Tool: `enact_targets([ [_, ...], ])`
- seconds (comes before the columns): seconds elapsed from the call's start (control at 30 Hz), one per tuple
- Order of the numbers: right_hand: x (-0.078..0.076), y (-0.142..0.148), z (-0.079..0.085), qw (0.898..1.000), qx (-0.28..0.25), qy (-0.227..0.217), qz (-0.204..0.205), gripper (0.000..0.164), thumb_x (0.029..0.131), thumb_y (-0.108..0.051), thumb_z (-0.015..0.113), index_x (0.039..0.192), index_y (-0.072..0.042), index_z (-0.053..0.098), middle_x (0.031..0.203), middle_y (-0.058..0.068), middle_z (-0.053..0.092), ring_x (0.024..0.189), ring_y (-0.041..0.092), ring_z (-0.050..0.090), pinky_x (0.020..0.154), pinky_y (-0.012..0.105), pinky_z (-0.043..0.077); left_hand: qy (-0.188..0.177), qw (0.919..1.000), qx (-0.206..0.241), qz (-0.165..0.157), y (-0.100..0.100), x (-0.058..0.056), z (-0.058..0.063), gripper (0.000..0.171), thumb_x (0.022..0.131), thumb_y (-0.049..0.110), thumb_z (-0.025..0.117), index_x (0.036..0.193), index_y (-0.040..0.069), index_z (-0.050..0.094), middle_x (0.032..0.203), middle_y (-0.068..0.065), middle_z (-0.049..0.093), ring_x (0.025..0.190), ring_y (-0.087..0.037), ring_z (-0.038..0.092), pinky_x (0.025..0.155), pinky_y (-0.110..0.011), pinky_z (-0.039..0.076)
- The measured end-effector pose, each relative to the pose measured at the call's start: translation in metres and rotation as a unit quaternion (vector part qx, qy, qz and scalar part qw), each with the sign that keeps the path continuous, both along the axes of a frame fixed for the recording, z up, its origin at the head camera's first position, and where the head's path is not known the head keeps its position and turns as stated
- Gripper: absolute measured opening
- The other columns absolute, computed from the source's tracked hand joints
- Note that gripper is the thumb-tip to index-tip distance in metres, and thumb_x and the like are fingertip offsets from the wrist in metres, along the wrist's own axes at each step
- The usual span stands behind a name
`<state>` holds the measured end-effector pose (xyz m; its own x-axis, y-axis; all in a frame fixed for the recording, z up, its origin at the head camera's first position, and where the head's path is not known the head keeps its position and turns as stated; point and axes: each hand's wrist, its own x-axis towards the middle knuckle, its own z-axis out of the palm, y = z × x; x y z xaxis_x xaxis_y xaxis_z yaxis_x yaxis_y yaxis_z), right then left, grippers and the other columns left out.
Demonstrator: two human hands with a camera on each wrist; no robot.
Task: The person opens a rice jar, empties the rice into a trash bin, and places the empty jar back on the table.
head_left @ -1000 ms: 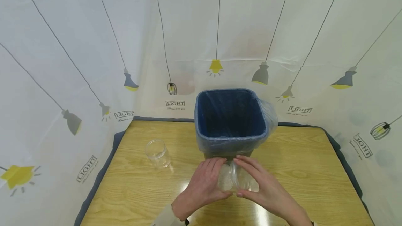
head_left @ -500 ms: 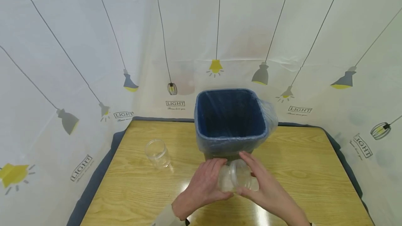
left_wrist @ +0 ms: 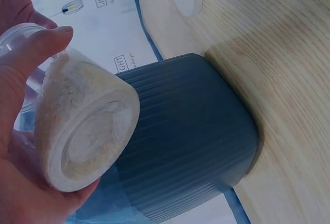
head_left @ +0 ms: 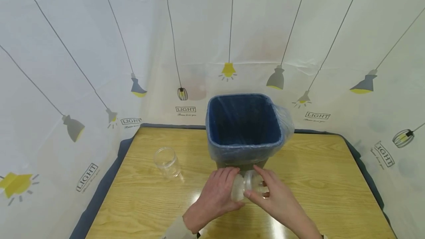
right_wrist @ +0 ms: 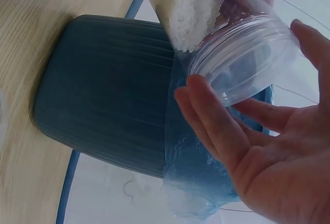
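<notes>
Bin on surface, sheet behind, jar between left hand and right hand in front, grains inside, cup on the left

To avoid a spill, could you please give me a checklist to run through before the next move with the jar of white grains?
1. Left hand's grip on the jar of white grains: ok, fingers curl round it.
2. Right hand on the jar's clear ringed end: ok, fingers and thumb touch it.
3. Jar upright: not ok, it is clearly tilted.
4. Ringed end sealed: cannot tell.
5. Plastic liner over the rim of the waste bin: ok, folded outside.
6. Other clear jar out of the way: ok, standing apart from both hands.
</notes>
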<state>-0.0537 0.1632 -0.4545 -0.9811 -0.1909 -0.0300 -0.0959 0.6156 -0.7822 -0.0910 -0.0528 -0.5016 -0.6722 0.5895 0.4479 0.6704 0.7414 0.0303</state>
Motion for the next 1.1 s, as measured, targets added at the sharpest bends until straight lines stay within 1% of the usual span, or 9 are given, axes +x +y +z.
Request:
enact_targets([
  [0.1,0.001,0.002,-0.001,1.000,-0.010,0.018,0.013,0.081,0.089,-0.047,0.080,0.152,-0.009,0.049,0.145,0.010,0.053,0.121,0.029,0.061,0.082,0.032,0.060,-0.003,1.0000,0.002,-0.001,0.000,0.000,0.000,0.102,0.055,0.061,0.094,0.134,0.009,0.055,0.121,-0.003,0.065,0.110,-0.020,0.063,0.093,-0.035,0.054],
  [0.27,0.003,0.008,-0.003,0.996,-0.010,0.076,0.049,0.082,0.085,-0.044,0.084,0.153,-0.013,0.049,0.145,0.004,0.051,0.126,0.027,0.058,0.087,0.039,0.059,-0.011,0.9998,0.013,-0.011,-0.001,0.000,0.002,0.100,0.057,0.060,0.094,0.134,0.008,0.055,0.122,-0.004,0.064,0.109,-0.020,0.063,0.092,-0.035,0.054],
  [0.37,0.003,0.011,-0.004,0.990,0.009,0.124,0.071,0.083,0.083,-0.041,0.087,0.153,-0.016,0.049,0.148,0.001,0.050,0.128,0.024,0.056,0.089,0.042,0.058,-0.025,0.9993,0.022,-0.019,-0.001,-0.001,0.004,0.100,0.057,0.060,0.094,0.134,0.008,0.055,0.123,-0.003,0.064,0.109,-0.020,0.063,0.092,-0.035,0.054],
  [0.47,0.003,0.014,-0.004,0.980,0.032,0.174,0.093,0.084,0.081,-0.037,0.088,0.153,-0.017,0.050,0.150,0.000,0.050,0.131,0.024,0.055,0.092,0.045,0.057,-0.043,0.9983,0.030,-0.026,-0.001,-0.002,0.005,0.101,0.058,0.058,0.095,0.135,0.008,0.054,0.124,-0.003,0.063,0.110,-0.020,0.062,0.092,-0.035,0.054],
  [0.57,0.003,0.015,-0.002,0.970,0.046,0.209,0.112,0.085,0.080,-0.031,0.090,0.154,-0.019,0.048,0.153,0.001,0.049,0.134,0.026,0.053,0.095,0.049,0.055,-0.061,0.9971,0.034,-0.031,-0.001,-0.002,0.005,0.101,0.059,0.058,0.095,0.136,0.008,0.053,0.124,-0.003,0.063,0.110,-0.020,0.062,0.091,-0.035,0.054],
  [0.67,0.003,0.016,-0.001,0.966,0.051,0.219,0.126,0.088,0.079,-0.027,0.090,0.155,-0.021,0.047,0.155,0.002,0.048,0.136,0.026,0.052,0.096,0.048,0.055,-0.071,0.9962,0.037,-0.034,-0.001,-0.002,0.006,0.101,0.059,0.057,0.095,0.136,0.008,0.053,0.125,-0.003,0.063,0.110,-0.020,0.062,0.092,-0.035,0.054],
  [0.73,0.004,0.016,0.000,0.964,0.052,0.223,0.133,0.087,0.079,-0.025,0.090,0.155,-0.020,0.047,0.157,0.003,0.047,0.137,0.028,0.051,0.097,0.049,0.054,-0.076,0.9956,0.040,-0.036,-0.002,-0.002,0.006,0.101,0.059,0.056,0.095,0.136,0.008,0.053,0.125,-0.004,0.063,0.110,-0.020,0.062,0.092,-0.035,0.054],
  [0.93,0.005,0.017,-0.001,0.958,0.060,0.238,0.148,0.085,0.081,-0.026,0.088,0.155,-0.018,0.047,0.160,0.002,0.044,0.139,0.029,0.050,0.099,0.051,0.053,-0.087,0.9944,0.048,-0.037,-0.001,-0.003,0.006,0.099,0.058,0.055,0.096,0.135,0.008,0.054,0.124,-0.003,0.063,0.109,-0.019,0.062,0.092,-0.034,0.054],
  [1.1,0.005,0.018,-0.003,0.952,0.061,0.256,0.157,0.086,0.082,-0.027,0.087,0.156,-0.017,0.046,0.162,0.002,0.042,0.141,0.026,0.048,0.103,0.042,0.051,-0.086,0.9944,0.048,-0.037,-0.001,-0.002,0.005,0.098,0.058,0.055,0.095,0.133,0.007,0.054,0.123,-0.003,0.064,0.108,-0.019,0.063,0.092,-0.034,0.054],
])
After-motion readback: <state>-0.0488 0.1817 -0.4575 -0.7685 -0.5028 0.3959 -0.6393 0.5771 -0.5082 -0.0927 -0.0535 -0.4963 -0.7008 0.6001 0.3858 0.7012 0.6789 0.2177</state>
